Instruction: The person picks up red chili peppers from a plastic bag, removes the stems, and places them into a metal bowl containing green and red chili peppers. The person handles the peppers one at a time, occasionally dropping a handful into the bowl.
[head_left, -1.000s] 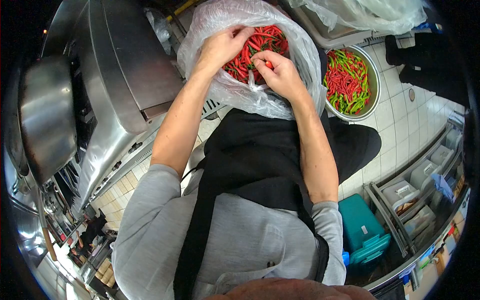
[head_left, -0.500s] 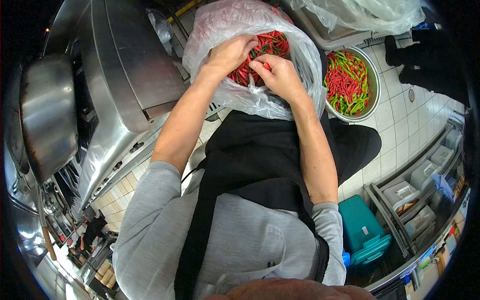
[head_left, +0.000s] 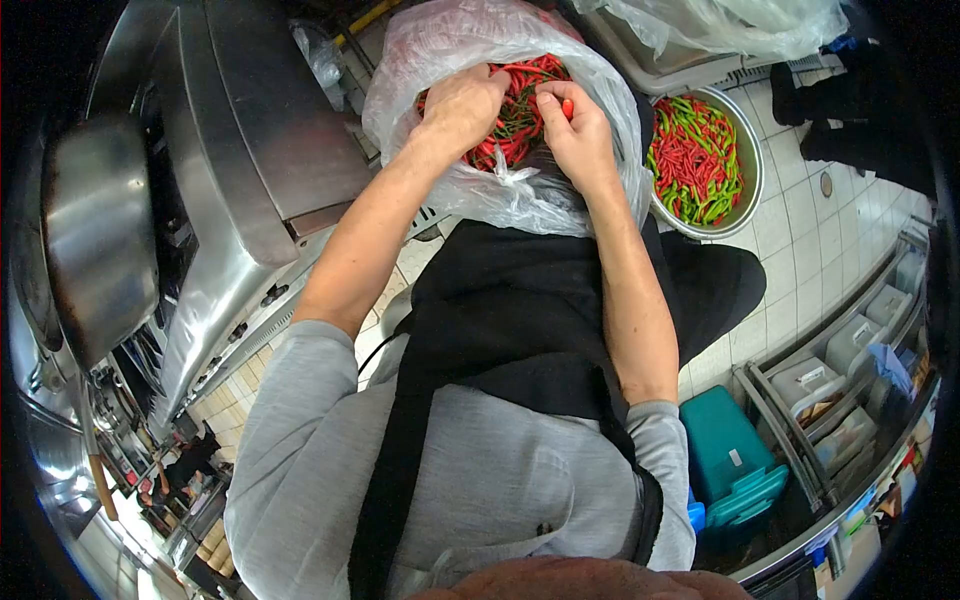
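An open clear plastic bag point(head_left: 400, 50) full of red chilies point(head_left: 520, 125) with green stems rests in front of my lap. Over its left part, my left hand point(head_left: 465, 108) has its fingers curled down at the chilies; whatever is between the fingertips is hidden. My right hand point(head_left: 580, 135) is closed at the right of the pile, and a red chili point(head_left: 568, 108) sticks out between its fingers. Right of the bag stands a round metal bowl point(head_left: 756, 165) of red and green chilies point(head_left: 695, 160).
Metal kitchen equipment point(head_left: 285, 110) stands at the left. Another plastic bag point(head_left: 740, 25) lies over a metal tray at the top right, near a person's dark-clothed legs point(head_left: 860, 110). A teal container point(head_left: 725, 445) and a rack of bins point(head_left: 805, 380) are at the lower right.
My right hand has moved up and to the right, away from my left hand, with a red chili between its fingers. My left hand has shifted slightly, its fingers more curled.
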